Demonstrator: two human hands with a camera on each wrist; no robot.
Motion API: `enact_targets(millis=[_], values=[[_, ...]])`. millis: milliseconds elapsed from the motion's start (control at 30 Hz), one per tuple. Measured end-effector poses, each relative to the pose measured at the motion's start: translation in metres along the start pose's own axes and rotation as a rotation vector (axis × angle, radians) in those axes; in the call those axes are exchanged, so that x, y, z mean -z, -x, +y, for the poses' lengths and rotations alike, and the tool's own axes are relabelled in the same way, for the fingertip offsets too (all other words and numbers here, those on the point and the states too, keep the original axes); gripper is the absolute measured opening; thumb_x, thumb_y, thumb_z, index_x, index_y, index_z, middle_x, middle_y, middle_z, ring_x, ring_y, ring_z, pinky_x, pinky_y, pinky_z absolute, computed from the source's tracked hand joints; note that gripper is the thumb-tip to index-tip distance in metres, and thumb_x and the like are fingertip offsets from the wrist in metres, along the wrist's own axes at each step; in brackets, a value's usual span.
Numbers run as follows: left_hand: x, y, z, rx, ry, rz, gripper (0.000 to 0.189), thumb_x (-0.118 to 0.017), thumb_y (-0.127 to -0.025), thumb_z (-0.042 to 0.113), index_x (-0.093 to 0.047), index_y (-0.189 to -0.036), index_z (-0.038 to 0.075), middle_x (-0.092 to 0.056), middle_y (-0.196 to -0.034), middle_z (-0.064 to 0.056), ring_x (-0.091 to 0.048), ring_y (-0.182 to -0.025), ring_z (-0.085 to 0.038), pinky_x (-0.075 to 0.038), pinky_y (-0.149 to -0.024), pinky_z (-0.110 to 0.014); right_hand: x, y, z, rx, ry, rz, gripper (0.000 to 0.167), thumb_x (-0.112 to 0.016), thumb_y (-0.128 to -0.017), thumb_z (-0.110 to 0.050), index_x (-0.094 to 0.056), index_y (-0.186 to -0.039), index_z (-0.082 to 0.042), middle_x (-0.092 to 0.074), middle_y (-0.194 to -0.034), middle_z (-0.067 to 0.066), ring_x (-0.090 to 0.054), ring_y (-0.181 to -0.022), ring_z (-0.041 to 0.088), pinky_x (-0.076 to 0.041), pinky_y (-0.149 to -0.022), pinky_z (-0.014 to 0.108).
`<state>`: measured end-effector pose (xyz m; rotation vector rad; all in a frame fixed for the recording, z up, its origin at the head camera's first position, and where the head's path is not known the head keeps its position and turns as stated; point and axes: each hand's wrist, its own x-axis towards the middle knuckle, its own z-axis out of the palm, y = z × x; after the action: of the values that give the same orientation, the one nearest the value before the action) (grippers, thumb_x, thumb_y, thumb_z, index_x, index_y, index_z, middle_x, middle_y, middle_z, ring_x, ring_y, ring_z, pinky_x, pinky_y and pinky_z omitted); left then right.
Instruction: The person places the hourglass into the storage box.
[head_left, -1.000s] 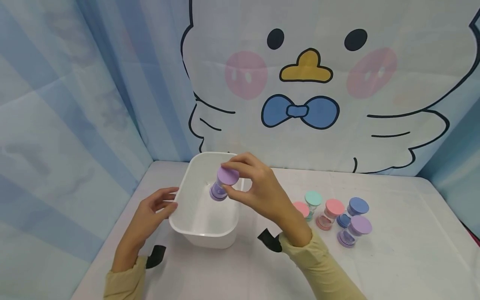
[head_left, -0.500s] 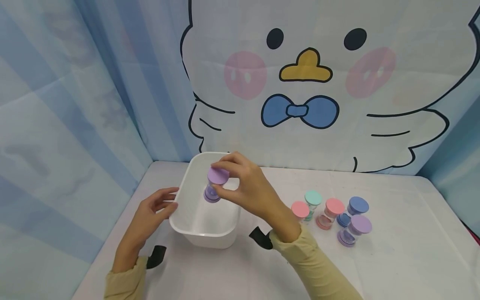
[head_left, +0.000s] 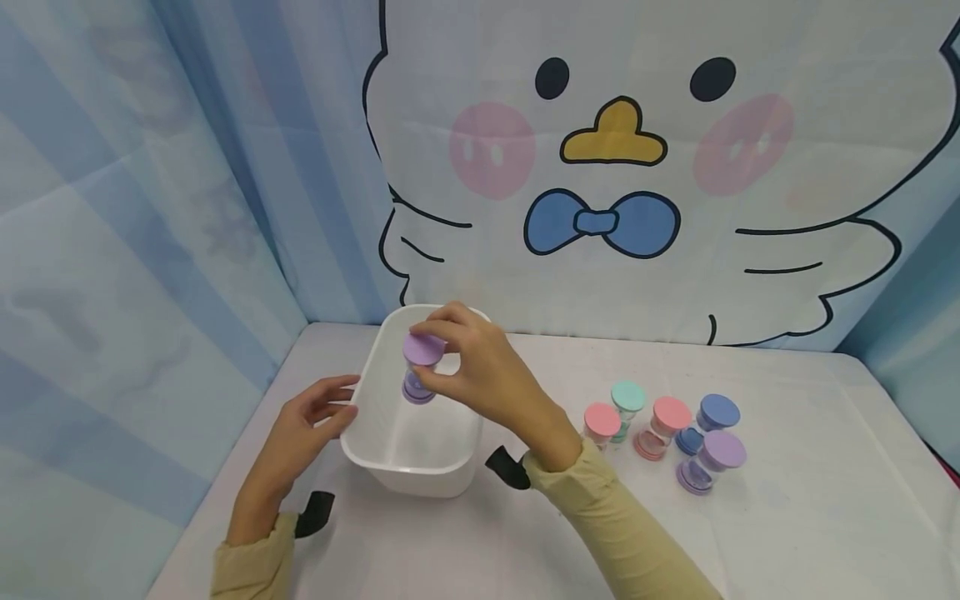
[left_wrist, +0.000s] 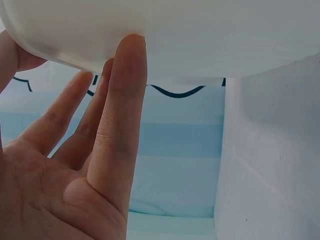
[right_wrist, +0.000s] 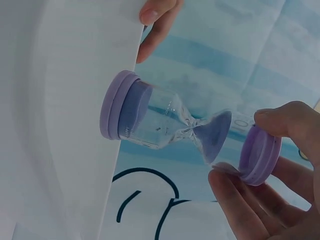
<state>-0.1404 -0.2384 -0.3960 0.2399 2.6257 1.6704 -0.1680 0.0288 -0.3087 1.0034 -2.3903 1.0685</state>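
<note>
My right hand [head_left: 480, 367] pinches a purple hourglass [head_left: 423, 349] by its top cap, between thumb and fingertips. In the head view the hourglass stands upright over the inside of a white plastic basin [head_left: 408, 458]. The right wrist view shows purple sand in both bulbs of the hourglass [right_wrist: 170, 115], with its far cap overlapping the basin wall. At the basin's left side is my left hand [head_left: 303, 425], its fingertips and thumb touching the rim. In the left wrist view, the fingers [left_wrist: 122, 115] are nearly straight against the basin's outer wall.
Several more hourglasses stand on the white table to the right: a pink one [head_left: 602, 421], a teal one [head_left: 628, 397], another pink one [head_left: 670, 414], a blue one [head_left: 718, 412] and a purple one [head_left: 723, 450]. A printed curtain [head_left: 600, 292] hangs behind the table.
My right hand has moved left with the purple hourglass, further over the basin. My left hand keeps its place at the rim. The other hourglasses have not moved.
</note>
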Motion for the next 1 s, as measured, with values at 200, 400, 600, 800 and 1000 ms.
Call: enact_targets(millis=[200, 400, 600, 800, 1000], values=[[0.000, 0.001, 0.002, -0.001, 0.010, -0.002, 0.047, -0.064, -0.098, 0.023, -0.052, -0.141, 0.008, -0.059, -0.131, -0.020, -0.061, -0.116, -0.037, -0.055, -0.079, -0.023, -0.004, -0.006, 0.001, -0.026, 0.014, -0.034, 0.036, -0.079, -0.082, -0.012, -0.071, -0.116, -0.005, -0.063, -0.111, 0.006, -0.062, -0.098, 0.016, -0.055, -0.083, 0.022], [0.000, 0.000, 0.001, -0.005, 0.007, -0.003, 0.047, -0.064, -0.098, 0.022, -0.052, -0.141, 0.007, -0.060, -0.130, -0.020, -0.061, -0.116, -0.037, -0.055, -0.079, -0.022, -0.010, -0.011, 0.002, -0.039, 0.023, -0.061, 0.035, -0.078, -0.083, -0.012, -0.071, -0.117, -0.006, -0.063, -0.110, 0.006, -0.063, -0.098, 0.015, -0.055, -0.082, 0.020], [-0.001, 0.000, 0.001, 0.001, 0.008, -0.002, 0.048, -0.065, -0.098, 0.023, -0.052, -0.141, 0.008, -0.060, -0.131, -0.020, -0.061, -0.116, -0.037, -0.055, -0.079, -0.023, -0.014, -0.015, 0.004, -0.064, 0.021, -0.095, 0.033, -0.076, -0.084, -0.013, -0.071, -0.116, -0.007, -0.062, -0.108, 0.005, -0.061, -0.097, 0.013, -0.054, -0.082, 0.021], [-0.002, 0.000, 0.002, -0.006, 0.017, -0.006, 0.047, -0.064, -0.098, 0.021, -0.052, -0.141, 0.007, -0.060, -0.131, -0.020, -0.061, -0.116, -0.037, -0.056, -0.079, -0.025, -0.016, -0.019, 0.006, -0.104, 0.011, -0.130, 0.032, -0.076, -0.086, -0.014, -0.070, -0.116, -0.006, -0.062, -0.110, 0.005, -0.061, -0.096, 0.013, -0.054, -0.083, 0.023], [-0.001, 0.001, 0.000, -0.009, 0.012, -0.007, 0.047, -0.064, -0.098, 0.022, -0.052, -0.141, 0.008, -0.060, -0.132, -0.019, -0.062, -0.115, -0.034, -0.056, -0.080, -0.026, -0.021, -0.024, 0.008, -0.139, 0.029, -0.177, 0.033, -0.075, -0.087, -0.017, -0.069, -0.118, -0.007, -0.062, -0.113, 0.006, -0.061, -0.098, 0.015, -0.053, -0.084, 0.022]])
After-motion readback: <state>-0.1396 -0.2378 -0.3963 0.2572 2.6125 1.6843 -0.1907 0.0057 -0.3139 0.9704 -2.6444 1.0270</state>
